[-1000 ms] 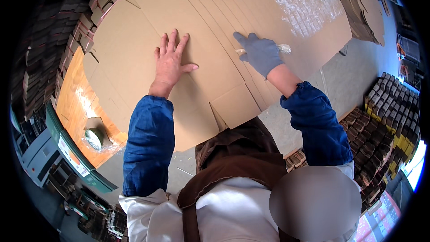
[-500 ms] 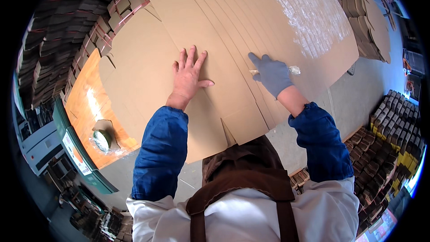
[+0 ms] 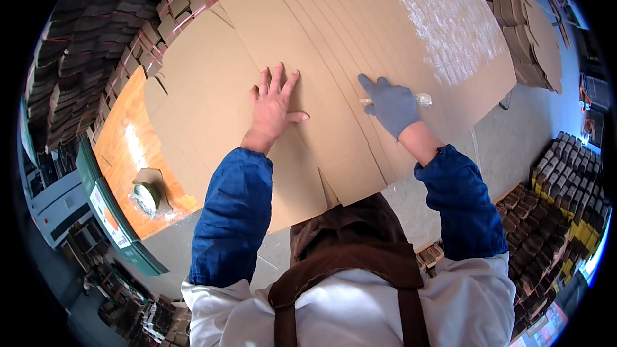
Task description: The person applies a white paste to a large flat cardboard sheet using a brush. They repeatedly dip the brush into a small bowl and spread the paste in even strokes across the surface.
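My bare left hand (image 3: 270, 106) lies flat on the large brown cardboard sheets (image 3: 222, 122), its fingers spread and nothing in it. The sheets overlap like shingles, their edges stepped in several close rows toward the right. White, glue-like streaks (image 3: 443, 19) coat the far right part of the top sheet. In a grey glove, my right hand (image 3: 391, 108) is closed around a small brush, with its forefinger pointing out along the cardboard. The brush's pale handle end shows left of the glove and its white-coated tip (image 3: 423, 99) on the right; the middle is hidden.
An orange wooden board (image 3: 116, 148) at the left carries a round green-rimmed tub (image 3: 146, 198) with white stuff in it. Strapped cardboard stacks (image 3: 186, 0) stand at the far left. More cardboard (image 3: 530, 32) leans at the far right; dark stacked bundles (image 3: 533, 222) lie near right.
Very little differs. My left hand and the cardboard sheets sit slightly further right in the picture; my right hand keeps the brush in nearly the same place.
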Motion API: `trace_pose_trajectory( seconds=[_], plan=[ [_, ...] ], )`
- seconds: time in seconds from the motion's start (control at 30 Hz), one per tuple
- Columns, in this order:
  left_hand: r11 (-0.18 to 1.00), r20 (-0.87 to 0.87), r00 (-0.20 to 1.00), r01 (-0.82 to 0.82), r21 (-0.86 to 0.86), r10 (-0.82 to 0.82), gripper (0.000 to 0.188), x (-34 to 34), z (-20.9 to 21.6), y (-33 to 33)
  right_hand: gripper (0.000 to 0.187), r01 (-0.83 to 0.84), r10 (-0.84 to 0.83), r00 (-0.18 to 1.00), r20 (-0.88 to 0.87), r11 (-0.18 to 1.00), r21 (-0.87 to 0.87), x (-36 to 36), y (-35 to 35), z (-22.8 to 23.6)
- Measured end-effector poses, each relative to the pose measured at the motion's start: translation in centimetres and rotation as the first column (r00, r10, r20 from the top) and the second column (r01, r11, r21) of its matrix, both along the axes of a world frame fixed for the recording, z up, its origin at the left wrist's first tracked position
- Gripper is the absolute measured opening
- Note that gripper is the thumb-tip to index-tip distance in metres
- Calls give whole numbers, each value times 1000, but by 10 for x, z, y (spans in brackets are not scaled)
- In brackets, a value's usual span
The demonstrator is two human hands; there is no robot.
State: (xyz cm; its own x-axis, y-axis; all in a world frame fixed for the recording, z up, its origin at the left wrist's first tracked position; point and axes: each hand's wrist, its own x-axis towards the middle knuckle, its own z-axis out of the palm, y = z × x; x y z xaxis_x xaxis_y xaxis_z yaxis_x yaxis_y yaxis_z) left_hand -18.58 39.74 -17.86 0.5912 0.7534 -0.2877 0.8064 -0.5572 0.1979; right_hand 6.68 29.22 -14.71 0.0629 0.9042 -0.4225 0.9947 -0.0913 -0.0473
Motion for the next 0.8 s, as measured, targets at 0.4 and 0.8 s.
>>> trace_pose_trajectory(
  seconds=[0.4, 0.8],
  plan=[
    [1000, -4, 1000, 9, -8, -9, 109, -4, -6, 2, 67, 2, -2, 1000, 12, 1000, -13, -3, 3, -3],
    [999, -55, 998, 33, -22, -34, 108, 9, 3, 6, 60, -152, 158, 987, -22, 973, 172, -37, 27, 5]
  ],
)
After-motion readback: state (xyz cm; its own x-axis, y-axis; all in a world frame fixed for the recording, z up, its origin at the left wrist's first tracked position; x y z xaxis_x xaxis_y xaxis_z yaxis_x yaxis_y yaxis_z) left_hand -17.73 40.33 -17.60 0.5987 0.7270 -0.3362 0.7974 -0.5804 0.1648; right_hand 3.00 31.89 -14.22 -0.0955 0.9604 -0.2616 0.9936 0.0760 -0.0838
